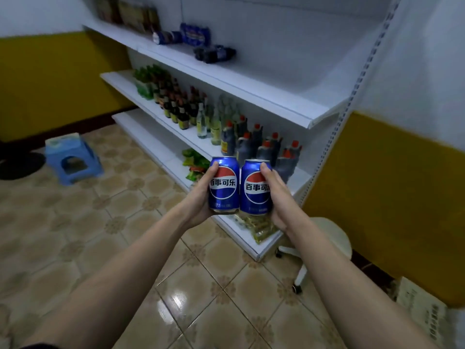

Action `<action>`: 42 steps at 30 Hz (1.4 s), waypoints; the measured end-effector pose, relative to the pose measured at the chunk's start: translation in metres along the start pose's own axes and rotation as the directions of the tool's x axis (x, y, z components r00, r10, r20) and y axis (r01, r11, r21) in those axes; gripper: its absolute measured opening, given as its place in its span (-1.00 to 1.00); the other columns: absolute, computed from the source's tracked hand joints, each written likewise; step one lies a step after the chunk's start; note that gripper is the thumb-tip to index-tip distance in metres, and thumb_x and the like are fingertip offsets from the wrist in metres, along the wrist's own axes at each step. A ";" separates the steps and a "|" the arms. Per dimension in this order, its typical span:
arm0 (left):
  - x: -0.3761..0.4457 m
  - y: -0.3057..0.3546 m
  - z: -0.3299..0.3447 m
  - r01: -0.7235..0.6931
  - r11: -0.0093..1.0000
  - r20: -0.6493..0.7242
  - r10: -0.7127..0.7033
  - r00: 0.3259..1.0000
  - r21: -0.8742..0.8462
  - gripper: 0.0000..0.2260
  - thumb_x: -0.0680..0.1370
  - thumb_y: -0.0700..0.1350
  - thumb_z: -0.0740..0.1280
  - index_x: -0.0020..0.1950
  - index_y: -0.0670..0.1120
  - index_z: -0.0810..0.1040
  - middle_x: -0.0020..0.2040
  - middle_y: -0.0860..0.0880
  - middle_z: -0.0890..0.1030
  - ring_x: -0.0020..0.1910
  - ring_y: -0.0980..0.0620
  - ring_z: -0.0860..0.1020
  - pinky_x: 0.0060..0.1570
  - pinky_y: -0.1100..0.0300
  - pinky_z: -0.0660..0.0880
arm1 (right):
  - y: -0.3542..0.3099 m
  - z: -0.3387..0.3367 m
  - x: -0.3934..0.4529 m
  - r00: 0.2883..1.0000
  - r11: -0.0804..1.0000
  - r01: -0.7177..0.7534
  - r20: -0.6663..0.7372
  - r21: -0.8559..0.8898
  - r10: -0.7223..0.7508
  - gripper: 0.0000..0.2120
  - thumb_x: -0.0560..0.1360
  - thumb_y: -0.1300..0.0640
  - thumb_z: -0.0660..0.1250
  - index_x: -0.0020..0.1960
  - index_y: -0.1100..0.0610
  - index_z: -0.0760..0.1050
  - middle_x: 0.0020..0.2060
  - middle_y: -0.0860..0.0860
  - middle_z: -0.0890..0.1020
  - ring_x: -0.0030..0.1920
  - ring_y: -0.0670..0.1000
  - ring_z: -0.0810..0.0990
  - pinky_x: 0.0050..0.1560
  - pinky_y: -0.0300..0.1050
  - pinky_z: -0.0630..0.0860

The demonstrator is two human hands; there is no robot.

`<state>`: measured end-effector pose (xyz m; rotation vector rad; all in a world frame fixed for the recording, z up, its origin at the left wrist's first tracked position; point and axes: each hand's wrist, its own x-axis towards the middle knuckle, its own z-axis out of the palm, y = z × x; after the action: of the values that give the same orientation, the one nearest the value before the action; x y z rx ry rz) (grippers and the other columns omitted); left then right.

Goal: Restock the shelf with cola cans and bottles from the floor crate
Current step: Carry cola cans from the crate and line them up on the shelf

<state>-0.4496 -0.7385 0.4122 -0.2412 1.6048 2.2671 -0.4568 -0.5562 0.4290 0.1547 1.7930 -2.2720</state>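
Upright cola cans point(240, 186) within both hands point(201, 195)

Non-task stuff I can see: small light-blue plastic step stool point(71, 159) on the beige patterned floor tiles point(120, 222), far left, with a dark round mat point(21, 166) just beside it. White swivel stool on castors point(324, 245) near the rack's right end. Printed cardboard box point(425, 313) at my lower right, by the yellow-and-white wall point(392, 187). Middle tier: dark glass sauce bottles point(176, 102), then big dark red-capped jugs point(261, 144). Bottom tier: green snack packets point(195, 163).
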 end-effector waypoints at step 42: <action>0.306 0.371 -0.368 -0.363 0.932 -0.408 0.335 0.849 0.009 -0.38 0.50 0.31 0.29 0.46 0.00 0.41 0.26 -0.10 0.63 0.21 -0.17 0.63 0.09 -0.21 0.58 | -0.140 0.389 0.545 0.795 0.991 0.096 0.606 -0.093 -0.020 -0.62 0.54 -0.23 0.30 0.26 -0.06 0.52 0.09 0.01 0.70 0.09 0.09 0.70 0.09 0.27 0.61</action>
<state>-0.8960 -1.1367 0.5081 -0.5019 1.9056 2.6897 -0.9922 -0.9696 0.5287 -0.5975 1.5739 -1.9197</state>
